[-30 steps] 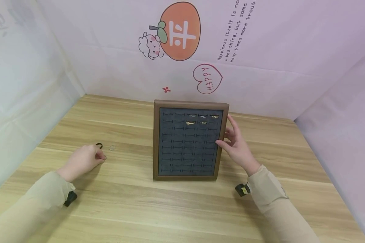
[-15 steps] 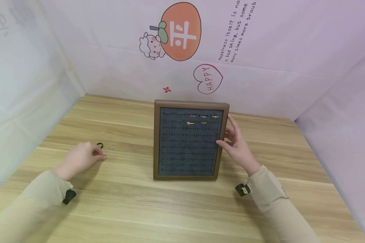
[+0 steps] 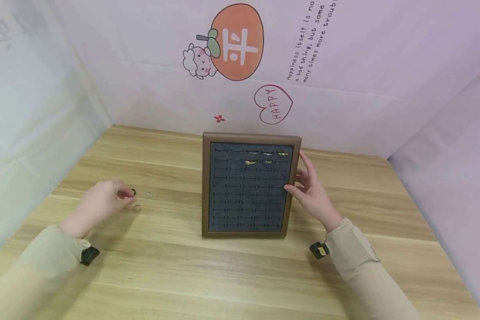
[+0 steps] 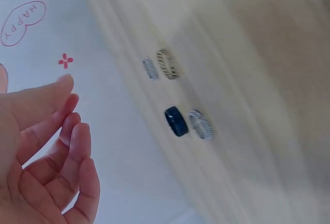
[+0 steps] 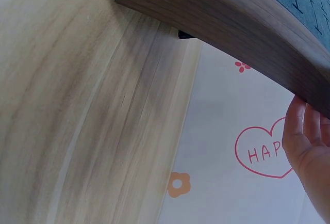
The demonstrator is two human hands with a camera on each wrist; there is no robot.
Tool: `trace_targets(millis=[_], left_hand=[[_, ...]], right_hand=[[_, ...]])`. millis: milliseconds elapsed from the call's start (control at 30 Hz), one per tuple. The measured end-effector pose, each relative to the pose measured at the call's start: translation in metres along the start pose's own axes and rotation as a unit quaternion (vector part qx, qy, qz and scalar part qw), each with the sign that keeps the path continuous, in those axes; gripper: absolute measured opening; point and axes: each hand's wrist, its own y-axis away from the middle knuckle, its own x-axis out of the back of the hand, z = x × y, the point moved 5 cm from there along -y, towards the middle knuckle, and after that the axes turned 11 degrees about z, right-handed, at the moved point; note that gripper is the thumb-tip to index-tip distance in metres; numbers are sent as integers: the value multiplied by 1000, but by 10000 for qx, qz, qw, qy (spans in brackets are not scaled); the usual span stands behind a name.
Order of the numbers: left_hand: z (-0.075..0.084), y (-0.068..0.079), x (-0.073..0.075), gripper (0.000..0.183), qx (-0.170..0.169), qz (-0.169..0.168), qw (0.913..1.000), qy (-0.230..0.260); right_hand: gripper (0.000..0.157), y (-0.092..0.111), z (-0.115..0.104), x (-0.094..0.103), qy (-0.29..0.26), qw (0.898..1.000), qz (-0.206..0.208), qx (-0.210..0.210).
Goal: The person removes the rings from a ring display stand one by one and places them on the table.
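Note:
My left hand [image 3: 100,202] hovers over the table at left, fingers loosely bent and nothing between them. Close to its fingertips lie a black ring [image 4: 176,121], a silver ring with stones [image 4: 200,125], a gold-toned ring [image 4: 166,64] and a thin silver ring [image 4: 150,68]. With my right hand [image 3: 314,193] I grip the right edge of a wood-framed ring display board [image 3: 206,186], thumb in front, other fingers at the side and behind. It stands propped up, its dark slotted pad [image 3: 248,186] facing me. Several rings [image 3: 250,162] sit in its top two rows.
Beneath everything is a wood-grain table [image 3: 224,275]. A white printed cloth [image 3: 144,66] rises behind the board, with more white cloth [image 3: 28,111] along the left and right sides.
My left hand has drawn back to the left and up from the nearest ring, which now lies fully in view beside the fingertips. My right hand and the board have stayed put.

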Motion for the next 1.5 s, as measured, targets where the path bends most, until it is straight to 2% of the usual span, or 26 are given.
trace_targets(millis=[233,433,633,867,1000,1167,1500], left_hand=[[15,-2,5,9,-207,148,9997,17],[38,-7,10,10,-574,492,9971,-34],[64,-14,14,12,-782,890,9929,27],[90,-19,17,15,-1223,1600,9792,260],[101,-20,17,18,-1423,1877,9708,463],[116,-23,18,20,-1595,1998,9637,767],[150,-32,12,21,-1766,1980,9569,1177]], right_hand=[[91,0,0,0,17,10000,-8,98],[92,-1,1,0,38,9999,-13,106],[91,-2,1,0,59,10000,10,53],[91,-1,0,0,26,10000,27,81],[91,-1,0,0,3,10000,31,72],[91,-2,1,-1,12,10000,33,11],[91,-1,1,0,-16,10000,18,40]])
